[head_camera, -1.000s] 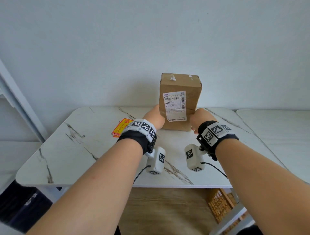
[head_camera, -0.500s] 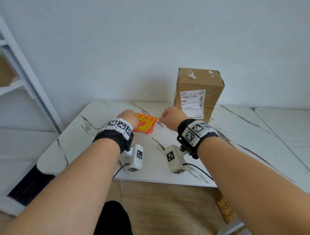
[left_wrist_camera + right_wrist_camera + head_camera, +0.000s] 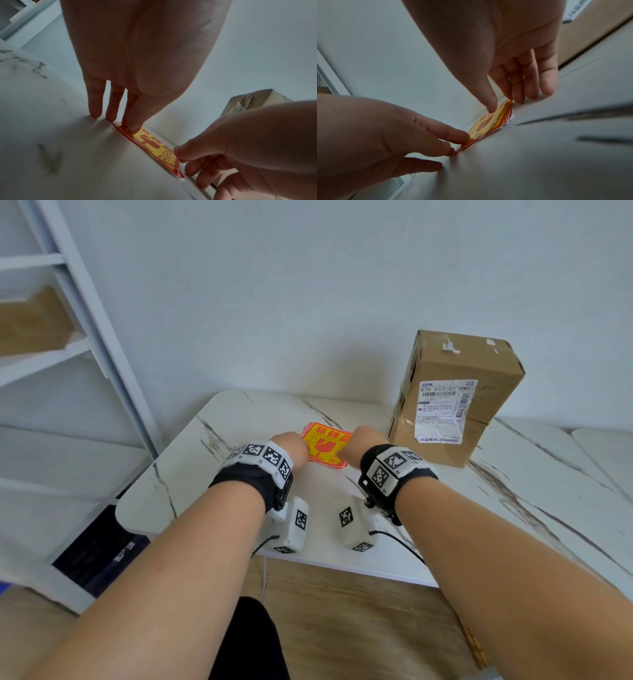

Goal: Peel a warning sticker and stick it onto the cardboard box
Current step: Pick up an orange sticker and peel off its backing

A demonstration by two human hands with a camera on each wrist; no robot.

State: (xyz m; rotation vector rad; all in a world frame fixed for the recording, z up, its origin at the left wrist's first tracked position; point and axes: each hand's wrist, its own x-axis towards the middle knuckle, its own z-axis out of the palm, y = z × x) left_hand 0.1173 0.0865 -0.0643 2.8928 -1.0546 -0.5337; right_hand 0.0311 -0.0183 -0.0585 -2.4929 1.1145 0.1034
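1. The surface (image 3: 205,474) is white marble with a rounded near-left corner; its near edge runs just under the two wrists, with wooden floor (image 3: 342,628) below.
2. The stickers (image 3: 325,445) lie flat as a small fanned stack, red-edged and yellow-faced, toward the far middle of the surface, with bare marble to their left and on the near side.
3. The box (image 3: 455,395) stands upright to the right of the stack, near it but apart, close to the wall (image 3: 308,285). A white label (image 3: 443,410) faces the near side.
4. A white shelf (image 3: 68,302) rises at the far left, off the surface.
5. Both forearms reach forward side by side, wrists above the near part of the surface.
6. The left hand (image 3: 137,60) points down, fingers (image 3: 95,102) straight and close together. Thumb and one fingertip press the stack's left corner; the outer tips rest on the marble beside it.
7. The right hand (image 3: 513,47) meets the stack's right end, thumb tip on the top sticker and fingertips at its edge, a narrow pinch. Whether a sticker is lifted cannot be told.
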